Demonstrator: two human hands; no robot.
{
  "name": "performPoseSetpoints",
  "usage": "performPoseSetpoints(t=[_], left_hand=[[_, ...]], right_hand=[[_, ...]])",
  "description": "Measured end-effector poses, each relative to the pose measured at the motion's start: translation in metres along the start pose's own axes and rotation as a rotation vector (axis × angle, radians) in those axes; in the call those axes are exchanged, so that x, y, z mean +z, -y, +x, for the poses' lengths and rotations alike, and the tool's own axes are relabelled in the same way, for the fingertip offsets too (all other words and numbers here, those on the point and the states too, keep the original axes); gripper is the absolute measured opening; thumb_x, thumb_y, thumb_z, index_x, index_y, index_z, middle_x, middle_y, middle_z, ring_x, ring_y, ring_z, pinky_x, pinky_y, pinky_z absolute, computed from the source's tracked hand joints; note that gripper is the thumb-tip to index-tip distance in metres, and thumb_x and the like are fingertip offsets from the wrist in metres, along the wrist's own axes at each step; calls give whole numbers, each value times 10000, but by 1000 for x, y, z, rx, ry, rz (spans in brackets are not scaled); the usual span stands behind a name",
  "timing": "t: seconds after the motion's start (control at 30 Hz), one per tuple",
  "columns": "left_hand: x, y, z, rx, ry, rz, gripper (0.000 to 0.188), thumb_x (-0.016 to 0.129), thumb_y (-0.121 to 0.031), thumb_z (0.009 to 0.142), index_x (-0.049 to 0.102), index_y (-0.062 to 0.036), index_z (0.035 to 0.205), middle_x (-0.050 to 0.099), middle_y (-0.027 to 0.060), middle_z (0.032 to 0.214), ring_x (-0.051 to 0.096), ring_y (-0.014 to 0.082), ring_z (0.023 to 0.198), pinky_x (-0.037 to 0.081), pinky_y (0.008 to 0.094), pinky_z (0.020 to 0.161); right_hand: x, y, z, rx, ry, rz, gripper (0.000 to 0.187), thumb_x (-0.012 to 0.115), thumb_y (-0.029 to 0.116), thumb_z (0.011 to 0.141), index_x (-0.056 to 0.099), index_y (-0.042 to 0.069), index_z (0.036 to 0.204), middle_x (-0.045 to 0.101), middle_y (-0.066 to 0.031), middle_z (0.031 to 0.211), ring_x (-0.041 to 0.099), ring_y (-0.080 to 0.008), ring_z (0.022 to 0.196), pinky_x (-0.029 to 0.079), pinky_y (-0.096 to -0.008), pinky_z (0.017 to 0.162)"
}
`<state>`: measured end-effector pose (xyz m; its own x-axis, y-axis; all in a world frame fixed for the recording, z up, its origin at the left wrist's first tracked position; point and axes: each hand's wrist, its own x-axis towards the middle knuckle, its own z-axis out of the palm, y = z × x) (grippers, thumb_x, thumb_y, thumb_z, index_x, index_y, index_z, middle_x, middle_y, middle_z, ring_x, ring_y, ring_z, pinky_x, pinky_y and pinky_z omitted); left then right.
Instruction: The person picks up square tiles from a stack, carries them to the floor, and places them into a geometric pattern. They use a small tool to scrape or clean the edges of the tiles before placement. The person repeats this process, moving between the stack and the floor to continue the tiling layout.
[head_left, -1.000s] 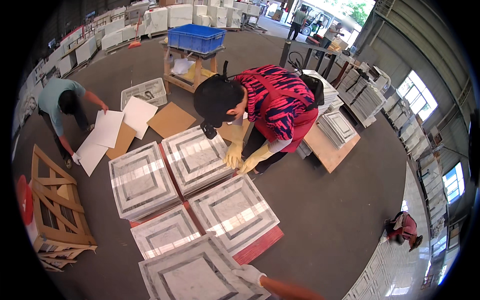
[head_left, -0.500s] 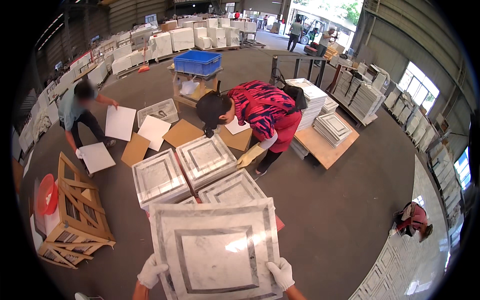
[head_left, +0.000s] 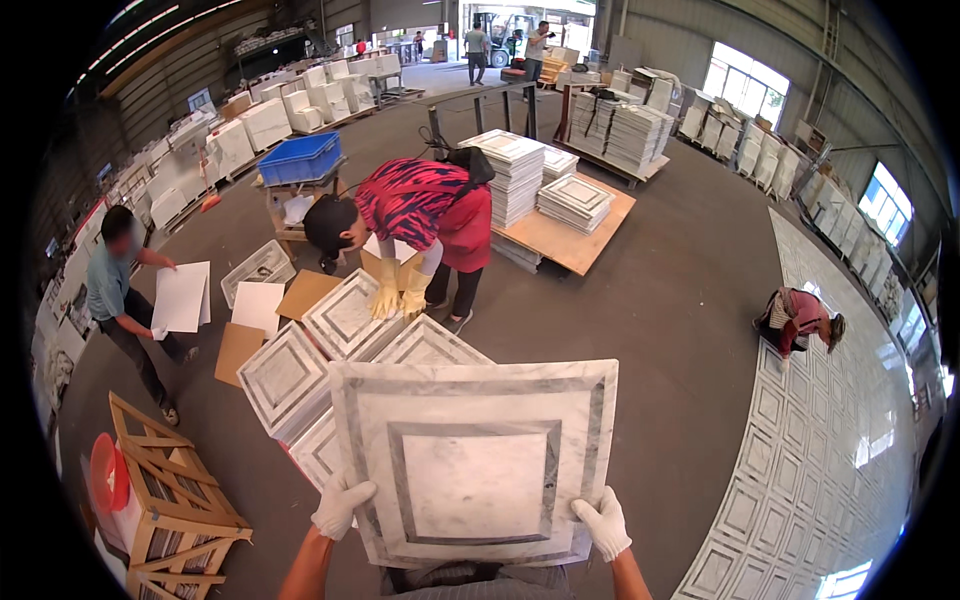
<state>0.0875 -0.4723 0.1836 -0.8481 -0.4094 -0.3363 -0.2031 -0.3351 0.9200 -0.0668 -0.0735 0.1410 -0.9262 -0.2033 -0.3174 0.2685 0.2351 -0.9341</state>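
Observation:
I hold a square white marble tile with two grey inlaid frames, tilted up in front of my body. My left hand, in a white glove, grips its lower left edge. On the opposite edge, my right hand, gloved alike, has the thumb on the face; the fingers behind the tile are hidden. Just beyond are stacks of matching tiles: one at left, one farther back, and one partly covered by my tile. A co-worker in yellow gloves leans over the far stack, both hands on it.
At left stands a wooden crate beside a red basin. Another person holds white sheets. More tiles sit on a wooden board. At right, someone crouches on laid tiles. A blue bin stands behind.
My view has swung right, and the tile is now held closer to my body. The co-worker now has both gloved hands on the far stack. The person at left has brought the white sheets together.

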Motion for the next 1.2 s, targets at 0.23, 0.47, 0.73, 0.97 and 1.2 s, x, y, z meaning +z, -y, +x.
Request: performPoseSetpoints(t=[0.23, 0.47, 0.73, 0.97, 1.2], left_hand=[[134, -3, 55, -35, 268, 81, 451, 686, -107, 890, 537, 20, 1296, 650, 55, 1176, 608, 129, 1026, 499, 318, 910], [292, 23, 98, -2, 358, 85, 377, 669, -93, 887, 575, 16, 1236, 656, 63, 1143, 625, 143, 995, 503, 322, 913], [437, 65, 162, -30, 379, 202, 334, 678, -142, 903, 594, 5, 1192, 658, 21, 1080, 591, 102, 951, 471, 277, 866], [501, 79, 224, -86, 419, 213, 369, 618, -155, 936, 558, -3, 1267, 650, 43, 1162, 604, 127, 1001, 478, 299, 907], [579, 73, 340, 108, 506, 122, 402, 599, -203, 971, 529, -13, 1318, 636, 60, 1222, 608, 176, 1066, 485, 328, 922]], right_hand=[[-81, 24, -34, 94, -244, 154, 407, 681, 179, 902, 540, -22, 1227, 647, -80, 1075, 597, -144, 924, 499, -299, 819], [-201, -23, -18, 37, -511, 160, 315, 669, 111, 867, 548, -15, 1128, 660, -67, 997, 599, -119, 840, 499, -277, 763], [-317, -24, 6, 105, -649, 282, 287, 641, 120, 892, 546, -10, 1129, 658, -73, 1009, 605, -137, 863, 504, -295, 787], [-372, -41, 66, 220, -750, 141, 364, 699, 275, 870, 566, -5, 1060, 675, -113, 921, 632, -184, 853, 506, -337, 785], [-412, 8, 170, 263, -815, 18, 450, 660, 423, 881, 574, 23, 1067, 677, -186, 929, 658, -318, 883, 496, -397, 803]])
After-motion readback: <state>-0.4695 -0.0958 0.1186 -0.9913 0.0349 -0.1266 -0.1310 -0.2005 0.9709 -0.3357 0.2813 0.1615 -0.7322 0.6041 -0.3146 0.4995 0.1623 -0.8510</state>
